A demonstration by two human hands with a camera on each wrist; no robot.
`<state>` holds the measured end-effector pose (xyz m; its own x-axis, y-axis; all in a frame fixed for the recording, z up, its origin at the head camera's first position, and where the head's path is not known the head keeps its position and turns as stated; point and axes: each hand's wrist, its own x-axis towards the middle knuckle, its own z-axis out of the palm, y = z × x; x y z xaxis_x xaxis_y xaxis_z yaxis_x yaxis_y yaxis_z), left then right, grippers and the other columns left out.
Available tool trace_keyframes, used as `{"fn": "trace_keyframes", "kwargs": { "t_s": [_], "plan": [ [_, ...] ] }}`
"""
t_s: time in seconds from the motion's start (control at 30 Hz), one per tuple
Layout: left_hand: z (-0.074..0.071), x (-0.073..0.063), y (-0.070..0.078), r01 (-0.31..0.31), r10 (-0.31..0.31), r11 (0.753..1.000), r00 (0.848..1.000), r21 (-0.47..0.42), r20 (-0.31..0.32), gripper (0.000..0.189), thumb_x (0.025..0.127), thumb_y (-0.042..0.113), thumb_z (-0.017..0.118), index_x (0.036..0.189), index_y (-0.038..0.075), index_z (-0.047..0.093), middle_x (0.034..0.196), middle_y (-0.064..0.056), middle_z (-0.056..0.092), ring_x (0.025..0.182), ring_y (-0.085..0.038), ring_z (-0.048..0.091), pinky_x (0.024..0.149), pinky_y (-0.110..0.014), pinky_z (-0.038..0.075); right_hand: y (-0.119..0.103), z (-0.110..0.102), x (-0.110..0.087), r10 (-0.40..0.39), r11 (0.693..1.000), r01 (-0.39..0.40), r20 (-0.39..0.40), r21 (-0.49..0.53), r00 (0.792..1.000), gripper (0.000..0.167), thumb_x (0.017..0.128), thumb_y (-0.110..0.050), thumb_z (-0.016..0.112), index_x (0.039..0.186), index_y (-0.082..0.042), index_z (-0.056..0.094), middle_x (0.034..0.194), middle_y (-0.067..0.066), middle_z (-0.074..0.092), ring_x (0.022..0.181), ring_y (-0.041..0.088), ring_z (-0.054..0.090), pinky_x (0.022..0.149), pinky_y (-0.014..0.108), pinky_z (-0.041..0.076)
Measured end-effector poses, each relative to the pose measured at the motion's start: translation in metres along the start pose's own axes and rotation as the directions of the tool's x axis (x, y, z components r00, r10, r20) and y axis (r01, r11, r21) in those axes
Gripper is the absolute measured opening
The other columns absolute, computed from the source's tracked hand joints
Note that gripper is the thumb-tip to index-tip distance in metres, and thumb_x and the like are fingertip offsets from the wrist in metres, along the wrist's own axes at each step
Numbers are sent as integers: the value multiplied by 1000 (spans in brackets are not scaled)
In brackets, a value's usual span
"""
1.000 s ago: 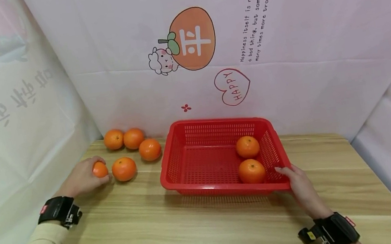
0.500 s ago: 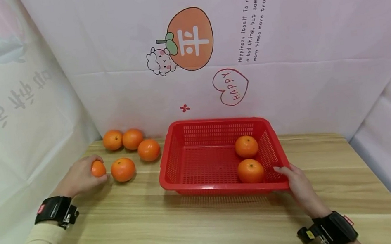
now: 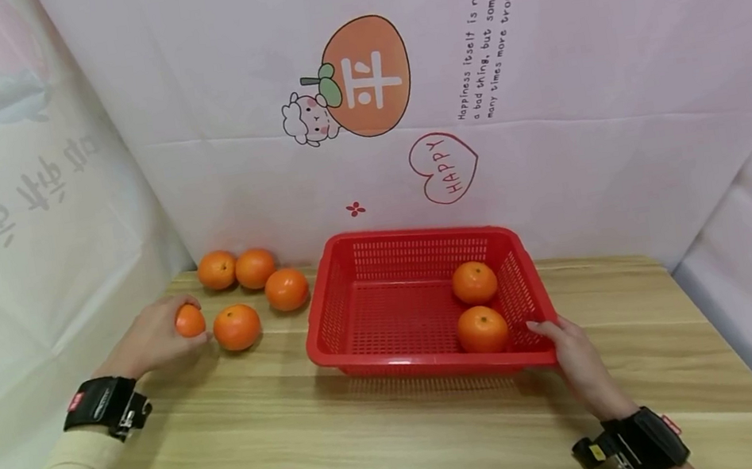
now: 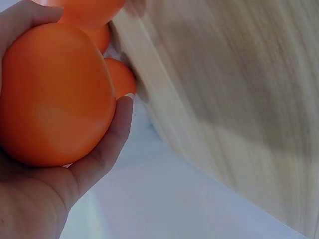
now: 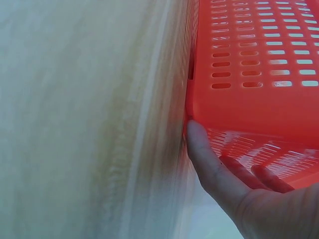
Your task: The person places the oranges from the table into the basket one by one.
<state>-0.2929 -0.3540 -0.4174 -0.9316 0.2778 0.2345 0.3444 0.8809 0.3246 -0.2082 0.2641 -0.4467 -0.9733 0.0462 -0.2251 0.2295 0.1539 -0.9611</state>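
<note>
At the left of the head view my left hand (image 3: 158,337) grips an orange mandarin (image 3: 190,321), its thumb and fingers curled round the fruit. The left wrist view shows that mandarin (image 4: 57,97) large against the palm. Just right of the hand lies another mandarin (image 3: 237,327) on the table. My right hand (image 3: 582,362) holds the right front corner of a red plastic basket (image 3: 394,362), with the thumb over the rim. In the right wrist view several fingers touch the basket's slotted side (image 5: 249,107). Two mandarins, one behind the other (image 3: 482,329), sit inside at the right.
Three more mandarins (image 3: 255,268) lie at the back left of the wooden table (image 3: 349,454), near the back cloth. Printed white cloth (image 3: 253,180) stands behind the table and along both sides. A black camera band (image 3: 106,407) circles each wrist.
The left hand and its mandarin have barely moved. The right hand keeps its hold on the basket, and the whole scene shifts only slightly with the head.
</note>
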Motion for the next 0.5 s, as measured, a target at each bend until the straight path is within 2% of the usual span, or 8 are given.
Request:
{"fn": "trace_keyframes", "kwargs": {
  "t_s": [0.2,0.3,0.37,0.43,0.5],
  "plan": [
    [-4,0,7,-13,13,1000,999,-22,-30,52,83,30,81,123,1,66,117,-18,72,104,-34,68,88,-50,54,0,1,0,3,1000,-3,1,-6,1000,56,113,-25,38,165,-5,29,155,19,47,102,4,67,86,19,58],
    [-5,3,14,-30,29,999,999,-29,-40,47,83,30,81,120,4,67,114,-15,73,101,-32,68,87,-49,53,0,1,0,4,1000,-4,1,-3,1000,56,113,-25,38,165,-5,28,157,20,45,103,3,67,86,18,58],
    [-5,7,19,-31,29,998,999,-48,-41,41,83,32,82,115,11,67,110,-9,72,99,-28,66,86,-46,51,-1,1,0,4,1000,-4,4,-3,1000,57,113,-25,38,165,-5,27,158,20,43,104,3,66,86,18,57],
    [-4,12,26,-24,22,995,1000,-95,-18,43,85,39,83,121,24,67,114,2,71,102,-20,62,86,-42,49,-1,1,0,4,1000,-4,6,-2,1000,57,113,-25,38,165,-5,27,160,20,42,105,3,66,86,18,57],
    [-4,17,32,-20,19,992,1000,-127,-11,41,84,48,83,120,39,66,113,11,68,102,-15,57,84,-39,47,-1,1,0,5,1000,-5,6,-1,1000,57,113,-25,38,165,-5,27,159,20,42,105,4,66,86,18,57]
  ]
}}
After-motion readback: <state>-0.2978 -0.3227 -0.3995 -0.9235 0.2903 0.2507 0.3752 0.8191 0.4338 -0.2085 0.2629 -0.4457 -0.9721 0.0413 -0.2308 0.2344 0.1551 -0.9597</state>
